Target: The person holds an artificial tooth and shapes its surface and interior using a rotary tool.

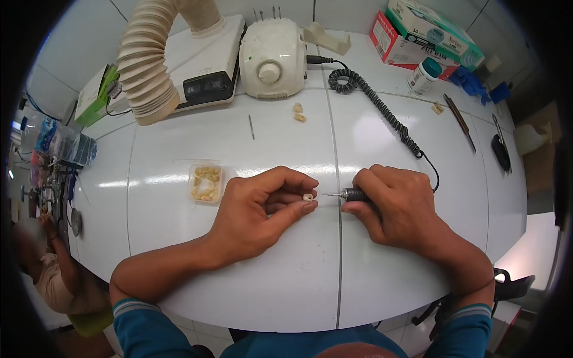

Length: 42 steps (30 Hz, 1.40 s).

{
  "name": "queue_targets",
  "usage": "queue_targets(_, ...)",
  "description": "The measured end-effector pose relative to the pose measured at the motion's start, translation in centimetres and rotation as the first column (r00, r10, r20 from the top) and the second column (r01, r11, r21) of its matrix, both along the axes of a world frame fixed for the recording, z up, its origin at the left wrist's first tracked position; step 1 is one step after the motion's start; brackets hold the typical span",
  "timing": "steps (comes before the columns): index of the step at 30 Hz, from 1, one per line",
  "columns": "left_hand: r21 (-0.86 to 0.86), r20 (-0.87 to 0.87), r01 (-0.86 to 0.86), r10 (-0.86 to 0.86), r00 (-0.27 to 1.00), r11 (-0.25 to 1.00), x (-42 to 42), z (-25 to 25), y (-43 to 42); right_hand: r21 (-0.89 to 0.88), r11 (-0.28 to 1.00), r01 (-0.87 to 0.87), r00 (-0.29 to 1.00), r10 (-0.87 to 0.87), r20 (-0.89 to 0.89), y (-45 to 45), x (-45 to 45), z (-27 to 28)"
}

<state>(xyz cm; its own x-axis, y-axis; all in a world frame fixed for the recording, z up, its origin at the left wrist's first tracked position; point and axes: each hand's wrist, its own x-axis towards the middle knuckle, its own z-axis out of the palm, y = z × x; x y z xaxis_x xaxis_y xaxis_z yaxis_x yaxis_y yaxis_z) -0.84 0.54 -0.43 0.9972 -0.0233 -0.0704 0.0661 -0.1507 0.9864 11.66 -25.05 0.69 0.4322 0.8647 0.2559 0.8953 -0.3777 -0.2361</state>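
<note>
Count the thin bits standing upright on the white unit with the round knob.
4 show, all on top of the white unit: two left-side bits and two right-side bits. Others may be hidden behind.

"What's held?"
"The left hand pinches a small ivory piece; the right hand grips a handpiece, its thin bit towards nine o'clock."
"And the worktop?"
"Dial unit at twelve o'clock, tray at nine."
</note>
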Motion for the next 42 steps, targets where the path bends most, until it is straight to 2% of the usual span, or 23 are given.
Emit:
queue_targets(4,0.024,-0.046,0.004,-0.003,0.999,1.0,-0.2,0.2,0.0,0.001,1.0,-0.021,1.0,0.021,0.016,0.0,0.0,0.1)
queue_targets(10,0.092,0.022,0.018,-0.02,1.0,0.996,-0.2,0.4,0.0,-0.063,0.998,-0.009,1.0,0.01,0.016,0.1,-0.9,0.6)
queue_targets(22,0.014,-0.006,0.061,-0.061,0.998,0.998,-0.1,0.4,0.0,-0.095,0.995,0.036,0.999,-0.038,-0.027,0.6,-1.6,0.8)
queue_targets(42,0.025,-0.036,0.064,-0.063,0.997,0.998,0.1,0.5,0.0,-0.124,0.992,0.022,1.0,-0.02,0.02,0.7,-1.5,0.8)
